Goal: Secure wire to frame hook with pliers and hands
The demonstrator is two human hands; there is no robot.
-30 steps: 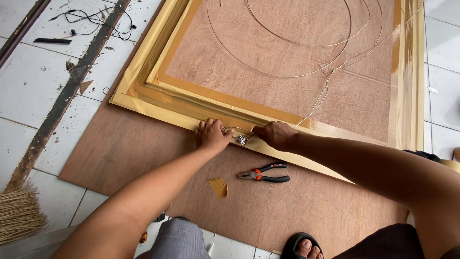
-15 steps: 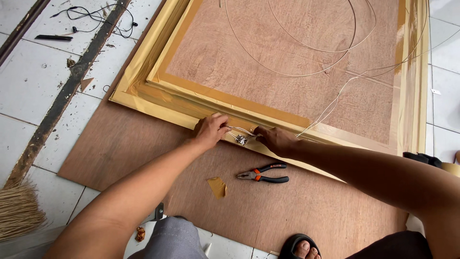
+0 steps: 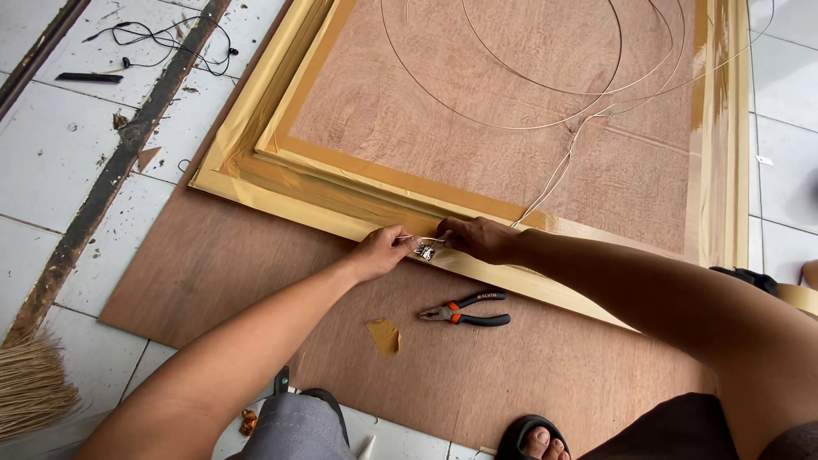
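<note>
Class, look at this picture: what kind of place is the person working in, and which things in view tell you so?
Probably a makeshift framing workspace on a tiled floor: a large gold frame lies back-up on a plywood sheet, with pliers and a straw broom nearby.

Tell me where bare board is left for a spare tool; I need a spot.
Free: the plywood sheet left of the left hand, and right of the pliers. Crowded: the gold frame edge where both hands meet; wire loops cover the panel.
</note>
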